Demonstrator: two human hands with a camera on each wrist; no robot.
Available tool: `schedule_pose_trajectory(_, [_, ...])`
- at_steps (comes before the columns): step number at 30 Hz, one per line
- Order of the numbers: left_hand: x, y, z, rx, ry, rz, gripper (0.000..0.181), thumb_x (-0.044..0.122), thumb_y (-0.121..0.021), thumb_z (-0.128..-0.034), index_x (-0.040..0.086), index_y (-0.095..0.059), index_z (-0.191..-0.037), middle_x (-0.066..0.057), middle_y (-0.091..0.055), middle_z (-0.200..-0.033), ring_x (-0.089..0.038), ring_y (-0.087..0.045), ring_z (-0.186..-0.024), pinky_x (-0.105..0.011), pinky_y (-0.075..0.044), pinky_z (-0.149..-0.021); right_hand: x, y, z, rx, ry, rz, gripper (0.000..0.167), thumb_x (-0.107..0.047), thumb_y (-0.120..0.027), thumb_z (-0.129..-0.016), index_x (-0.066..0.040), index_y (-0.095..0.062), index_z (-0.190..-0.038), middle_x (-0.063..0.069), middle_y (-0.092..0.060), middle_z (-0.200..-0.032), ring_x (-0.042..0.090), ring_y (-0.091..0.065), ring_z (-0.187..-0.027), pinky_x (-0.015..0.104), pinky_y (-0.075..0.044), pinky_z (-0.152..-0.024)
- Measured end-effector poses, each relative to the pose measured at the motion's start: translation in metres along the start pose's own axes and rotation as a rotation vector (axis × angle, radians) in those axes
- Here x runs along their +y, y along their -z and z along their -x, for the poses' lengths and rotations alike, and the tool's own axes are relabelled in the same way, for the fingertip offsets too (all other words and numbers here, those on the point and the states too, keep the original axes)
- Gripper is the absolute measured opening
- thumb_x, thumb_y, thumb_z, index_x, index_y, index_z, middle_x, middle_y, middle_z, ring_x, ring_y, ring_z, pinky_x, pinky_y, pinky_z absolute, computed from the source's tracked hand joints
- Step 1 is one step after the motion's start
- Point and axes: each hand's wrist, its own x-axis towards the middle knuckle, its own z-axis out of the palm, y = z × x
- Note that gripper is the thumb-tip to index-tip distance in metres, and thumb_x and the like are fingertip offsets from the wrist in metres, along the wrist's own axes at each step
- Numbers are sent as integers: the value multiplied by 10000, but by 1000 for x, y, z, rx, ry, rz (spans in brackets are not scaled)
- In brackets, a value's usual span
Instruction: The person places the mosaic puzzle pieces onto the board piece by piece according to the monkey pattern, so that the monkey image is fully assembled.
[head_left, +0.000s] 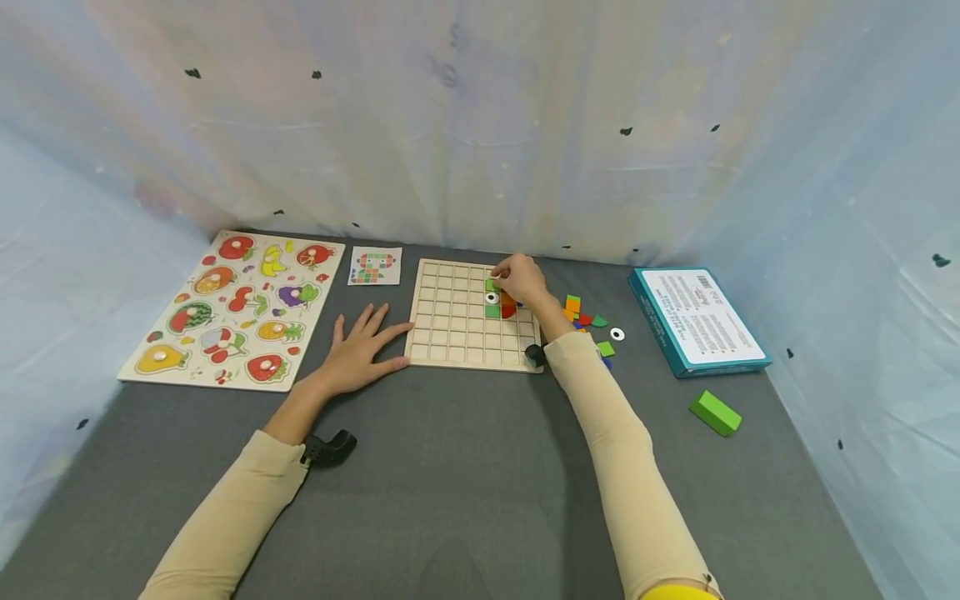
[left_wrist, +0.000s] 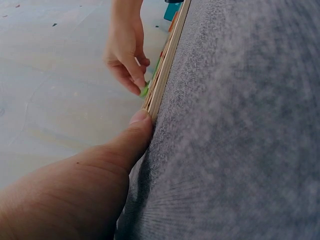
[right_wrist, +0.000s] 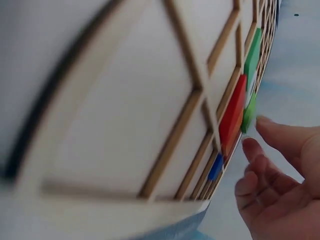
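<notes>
Plainly spread, the left hand (head_left: 356, 358) lies palm down on the dark cloth (head_left: 465, 467) with its fingers fanned wide. It has hold of nothing; its thumb and forefinger touch the left edge of the wooden grid board (head_left: 457, 335), and the left wrist view shows the thumb tip against that edge.

The right hand (head_left: 522, 279) is over the far right part of the board, its fingers partly bent, with thumb and forefinger close together at a light green tile (head_left: 491, 285). The right wrist view shows a small gap between those two tips, and I cannot tell whether they pinch the tile or only touch it. Just beside it on the grid are a white ring (head_left: 492, 298), a darker green tile (head_left: 492, 312) and a red piece (head_left: 508, 312). Loose coloured pieces (head_left: 585, 319) lie right of the board.
</notes>
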Motion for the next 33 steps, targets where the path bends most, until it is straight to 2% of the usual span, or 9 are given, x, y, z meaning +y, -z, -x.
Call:
schedule_pose_trajectory(4, [0, 0, 0, 5, -6, 4, 688, 534, -605, -957, 258, -392, -1550, -216, -123, -1641, -445, -16, -1497, -728, 88, -1067, 10, 14, 7, 53, 0, 29, 234, -119, -628, -993, -38, -730, -1189, 153, -663, -1150, 306, -601, -1040, 447, -481, -856])
schedule_pose_trajectory(9, [1, -1, 0, 5, -12, 9, 685, 526, -611, -956, 251, -398, -1547, -213, -121, -1642, -444, -15, -1497, -728, 86, -1069, 50, 44, 23, 89, -94, 71, 204, -99, -622, -991, -6, -731, -1136, 182, -667, -1173, 341, -598, -1073, 483, -461, -928])
schedule_pose_trajectory(13, [0, -1, 0, 2, -12, 9, 685, 523, -612, -957, 249, -396, -1548, -211, -116, -1644, -444, -11, -1498, -727, 88, -1069, 90, 66, 39, 17, -177, 12, 201, -79, -644, -974, 46, -706, -1118, 232, -644, -1165, 367, -592, -1032, 492, -469, -928])
schedule_pose_trajectory(15, [1, -1, 1, 2, -8, 9, 688, 523, -614, -956, 247, -397, -1548, -211, -116, -1644, -443, -9, -1498, -727, 89, -1069, 106, 75, 45, -39, -187, -35, 236, -81, -646, -974, 72, -680, -1151, 249, -625, -1164, 361, -575, -1007, 478, -472, -923])
schedule_pose_trajectory(17, [0, -1, 1, 3, -6, 10, 687, 524, -613, -956, 249, -397, -1547, -209, -113, -1645, -441, -5, -1499, -726, 90, -1070, 117, 80, 50, -83, -173, -75, 266, -77, -654, -970, 87, -660, -1180, 223, -621, -1061, 315, -553, -916, 424, -478, -866])
schedule_pose_trajectory(22, [-1, 1, 1, 4, 1, 12, 684, 522, -614, -957, 254, -396, -1547, -206, -107, -1646, -434, 5, -1501, -724, 95, -1070, 118, 83, 52, -137, -120, -95, 288, -61, -670, -955, 100, -637, -1193, 108, -525, -838, 223, -447, -759, 334, -394, -723])
schedule_pose_trajectory(28, [0, 0, -1, 4, -6, 10, 684, 529, -607, -959, 258, -392, -1549, -204, -104, -1648, -434, 4, -1501, -723, 90, -1072, 110, 77, 50, -160, -153, -64, 237, -81, -680, -953, 75, -615, -1119, 145, -549, -945, 277, -479, -855, 365, -432, -796])
schedule_pose_trajectory(31, [0, 0, 0, 1, -4, 10, 685, 523, -611, -958, 252, -393, -1549, -210, -106, -1646, -439, 4, -1499, -725, 90, -1070, 107, 75, 49, -122, -164, -68, 191, -56, -675, -951, 70, -604, -1076, 179, -570, -988, 296, -507, -872, 388, -459, -829])
schedule_pose_trajectory(33, [0, 0, 1, -2, -3, 8, 685, 521, -611, -959, 252, -393, -1549, -212, -107, -1645, -439, 4, -1499, -725, 90, -1070, 104, 72, 47, -66, -158, -93, 174, -28, -661, -953, 65, -604, -1089, 200, -589, -1015, 304, -538, -870, 401, -477, -843])
